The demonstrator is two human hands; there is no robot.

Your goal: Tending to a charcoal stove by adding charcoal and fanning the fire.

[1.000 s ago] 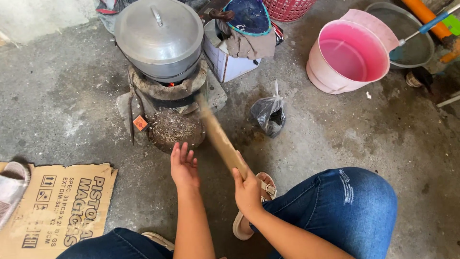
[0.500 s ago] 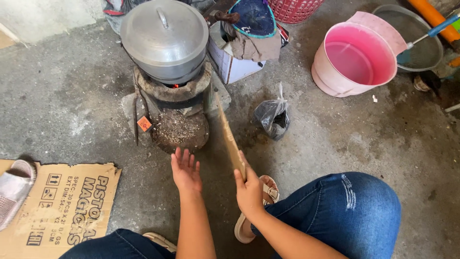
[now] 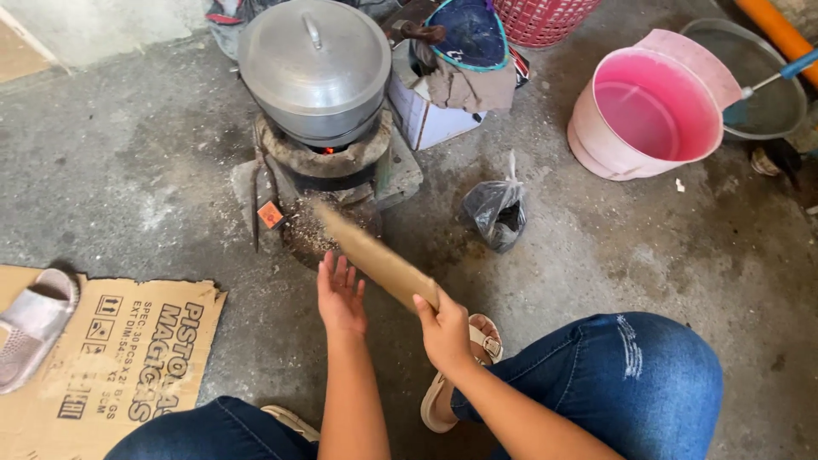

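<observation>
Right hand [image 3: 445,328] is clamped on the near end of a flat cardboard piece [image 3: 375,260]; the board angles up-left toward the mouth of the clay charcoal stove [image 3: 328,166], its far end motion-blurred just in front of the ash opening. Left hand [image 3: 341,294] is empty, fingers spread, palm facing the board, just beside it but not touching. Judgement: the cardboard is light and fairly stiff along its length but will flex and crease if gripped mid-span; an end grip with thumb on top, as here, gives the best leverage. Dry surface, not slippery, not fragile, though flammable near the embers glowing under the lidded aluminium pot [image 3: 315,68]. Nearby on the concrete floor [image 3: 596,247]: black plastic bag [image 3: 496,213], pink bucket [image 3: 652,111], flattened carton [image 3: 119,358].
</observation>
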